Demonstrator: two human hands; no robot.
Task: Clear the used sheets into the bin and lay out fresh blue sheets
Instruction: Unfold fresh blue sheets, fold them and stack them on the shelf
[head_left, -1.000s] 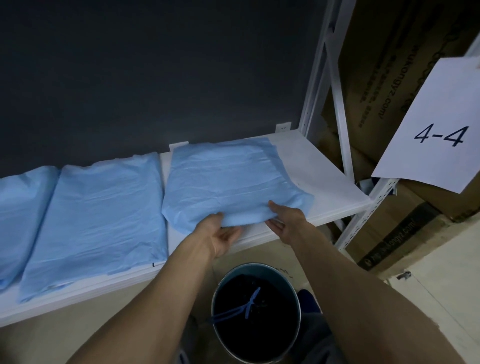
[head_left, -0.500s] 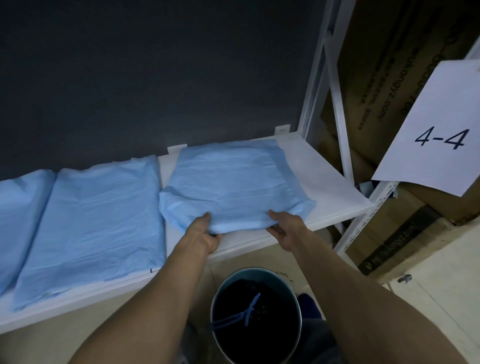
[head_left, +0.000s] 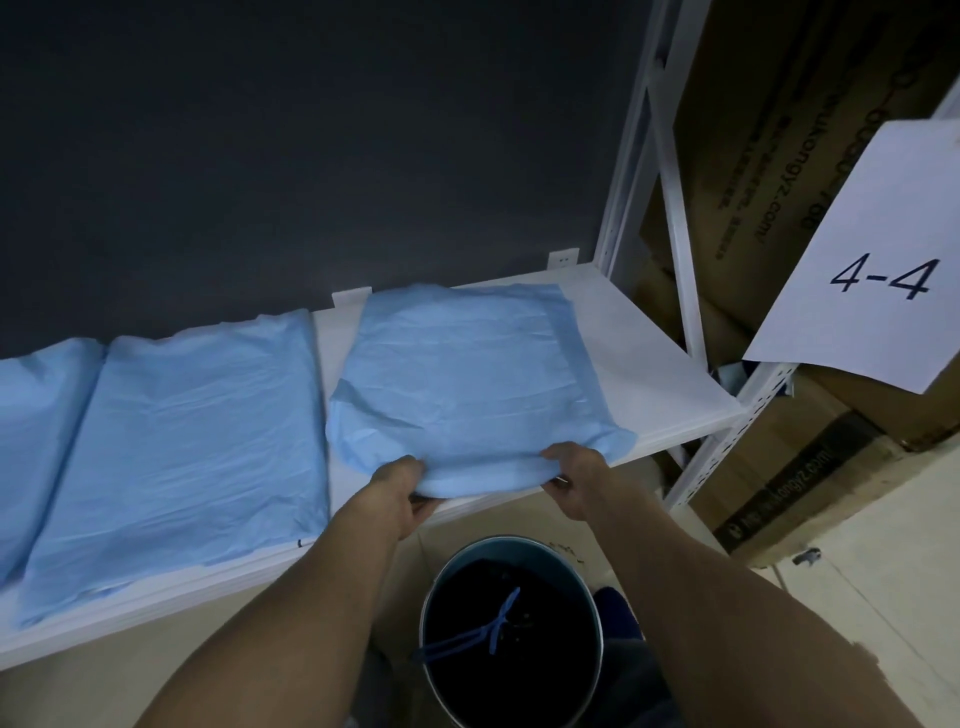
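Observation:
A folded blue sheet (head_left: 467, 379) lies on the right part of the white shelf (head_left: 649, 374), its near edge hanging slightly over the shelf front. My left hand (head_left: 400, 488) grips that near edge at its left, thumb on top and fingers underneath. My right hand (head_left: 576, 475) grips the same edge further right. Two more blue sheets lie flat on the shelf, one in the middle (head_left: 192, 441) and one at the far left (head_left: 36, 426). A round metal bin (head_left: 511, 629) with a dark liner and a blue drawstring stands on the floor below my hands.
A dark wall backs the shelf. White rack uprights (head_left: 670, 218) rise at the right, with cardboard boxes (head_left: 789, 156) behind them and a paper label "4-4" (head_left: 878, 270). Pale floor (head_left: 883, 597) lies to the right.
Both hands have slid under and closed on the sheet's near edge, and the sheet has shifted slightly back and straighter on the shelf.

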